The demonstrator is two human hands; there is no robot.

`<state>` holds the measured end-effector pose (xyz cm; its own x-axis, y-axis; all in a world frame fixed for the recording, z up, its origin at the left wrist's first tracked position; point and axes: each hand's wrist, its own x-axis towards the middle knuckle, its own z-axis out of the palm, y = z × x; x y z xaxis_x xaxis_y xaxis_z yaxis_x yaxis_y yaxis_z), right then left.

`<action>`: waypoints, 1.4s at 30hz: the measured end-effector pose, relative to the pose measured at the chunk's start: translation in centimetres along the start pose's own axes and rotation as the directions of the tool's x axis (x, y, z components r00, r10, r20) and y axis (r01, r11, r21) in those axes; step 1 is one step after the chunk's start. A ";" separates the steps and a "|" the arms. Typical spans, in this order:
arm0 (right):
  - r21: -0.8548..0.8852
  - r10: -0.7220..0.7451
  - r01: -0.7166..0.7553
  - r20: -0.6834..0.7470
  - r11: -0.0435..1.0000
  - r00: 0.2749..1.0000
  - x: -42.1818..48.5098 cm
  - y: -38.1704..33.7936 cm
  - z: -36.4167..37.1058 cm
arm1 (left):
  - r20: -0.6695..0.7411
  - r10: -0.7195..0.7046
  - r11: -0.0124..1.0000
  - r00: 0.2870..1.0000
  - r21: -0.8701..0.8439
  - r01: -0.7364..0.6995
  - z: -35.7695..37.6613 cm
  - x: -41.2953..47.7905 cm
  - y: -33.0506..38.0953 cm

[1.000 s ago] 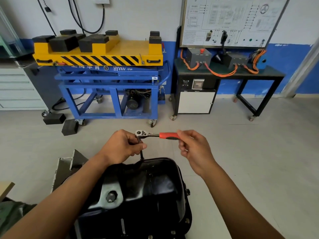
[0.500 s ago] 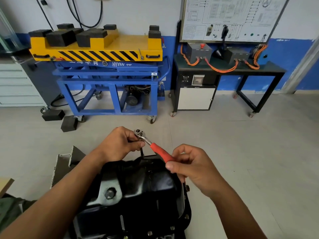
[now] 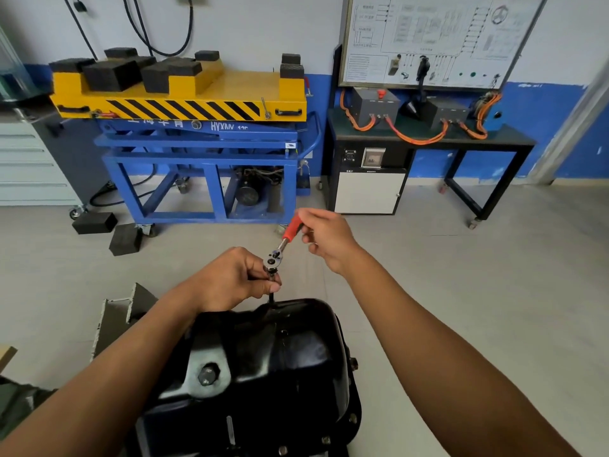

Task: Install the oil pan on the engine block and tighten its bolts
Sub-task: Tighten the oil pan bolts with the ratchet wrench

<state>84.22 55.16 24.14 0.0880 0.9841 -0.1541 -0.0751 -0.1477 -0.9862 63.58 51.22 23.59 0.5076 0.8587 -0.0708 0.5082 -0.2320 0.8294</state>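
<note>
Head view: right hand [image 3: 326, 239], gripping the ratchet [image 3: 279, 250] by its red handle, has swung it up-frame while left hand [image 3: 230, 278] pinches its stem above the pan [image 3: 280, 357] at bottom middle, so a hidden far bolt is likely turning.

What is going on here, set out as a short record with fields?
Workpiece: black oil pan, in front of the person
Tool: ratchet with red handle, on an extension bar reaching down to the pan's far edge
Left hand: grips the extension bar just under the ratchet head
Right hand: pinches the red handle
Background: yellow-and-blue lift cart; black bench with orange cables
</note>
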 end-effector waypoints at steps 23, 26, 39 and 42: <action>-0.040 -0.172 0.180 0.145 0.983 0.974 -15.2 3.2 -5.9 | -0.168 -0.041 0.999 0.985 0.027 0.046 0.6 -0.4 0.4; -0.116 -0.202 0.226 0.189 0.967 0.961 -16.7 3.4 -4.8 | -0.157 -0.016 0.998 0.987 0.053 0.024 0.4 -0.4 0.2; 0.111 -0.030 0.035 -0.040 0.993 0.999 -11.9 3.0 -6.8 | -0.059 -0.018 0.998 0.998 0.062 0.021 0.3 -0.1 0.2; 0.102 0.012 -0.004 -0.079 0.995 0.997 -8.7 2.3 -6.4 | -0.024 -0.016 0.999 1.000 0.045 0.017 0.2 0.1 0.1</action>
<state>89.58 45.63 22.80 0.1654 0.9715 -0.1699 -0.1759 -0.1405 -0.9743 63.86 51.21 23.59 0.4824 0.8731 -0.0703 0.5475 -0.2379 0.8023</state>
